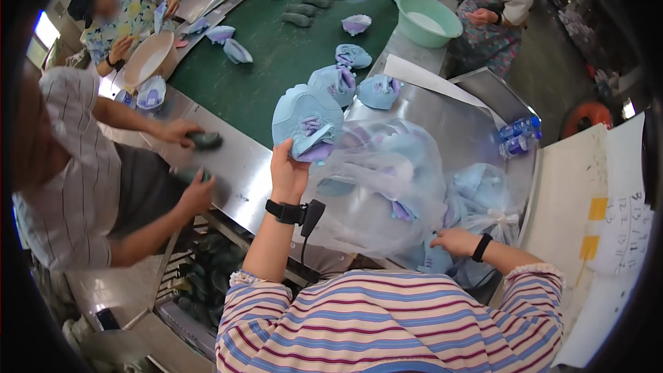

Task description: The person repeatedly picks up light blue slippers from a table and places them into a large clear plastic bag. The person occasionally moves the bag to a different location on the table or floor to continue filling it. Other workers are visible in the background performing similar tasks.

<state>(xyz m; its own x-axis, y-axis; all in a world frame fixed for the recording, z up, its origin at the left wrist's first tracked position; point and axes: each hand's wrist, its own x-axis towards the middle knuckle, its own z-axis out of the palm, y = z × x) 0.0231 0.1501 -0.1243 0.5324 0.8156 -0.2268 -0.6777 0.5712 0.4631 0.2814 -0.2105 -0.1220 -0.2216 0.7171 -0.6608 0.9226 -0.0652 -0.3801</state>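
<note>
My left hand [289,173] is raised at the near edge of the belt, its fingers closed on a light blue shoe upper [307,121] with purple laces. Below and to the right, my right hand [456,242] grips the edge of another light blue shoe upper [435,258], partly hidden by the fingers. Between the hands lies a clear plastic bag [366,224], with more blue and purple uppers showing through it. A tied clear bag [498,218] of blue uppers rests beyond my right hand. Two shoe uppers [334,84] [379,91] sit just past the raised one.
A green conveyor belt [276,48] carries shoe uppers and dark shoe lasts [302,10]. Co-workers stand left, far left and far right; the nearest holds a dark last [206,140]. Tubs [428,21] [150,57] flank the belt. Bottles [519,137] lie at the metal table's right edge.
</note>
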